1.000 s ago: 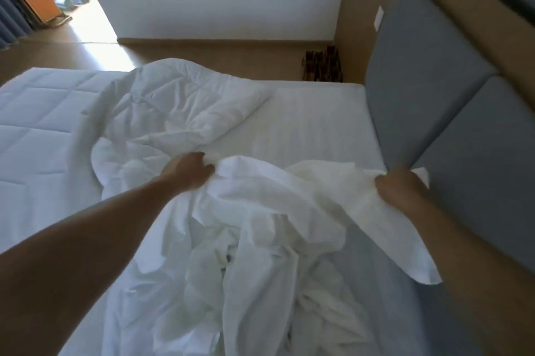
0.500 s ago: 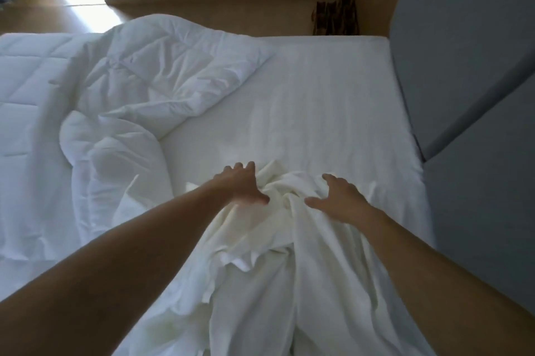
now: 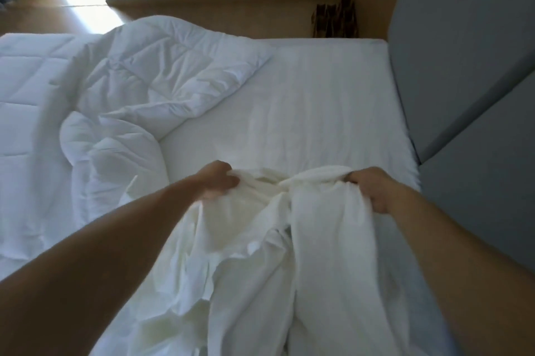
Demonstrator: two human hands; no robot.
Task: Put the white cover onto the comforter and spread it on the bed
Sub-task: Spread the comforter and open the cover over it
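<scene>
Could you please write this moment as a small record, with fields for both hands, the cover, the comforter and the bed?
left hand: grips a fold of the white cover
right hand: grips another fold of it
white cover: crumpled, on the near part of the bed, not on the comforter
comforter: bare, quilted, heaped to the person's left
bed: sheet showing in the middle

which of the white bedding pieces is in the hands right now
The smooth, unquilted cover, gripped by the left hand and right hand. The puffy quilted comforter lies apart to the left; the sheet lies flat.
</scene>
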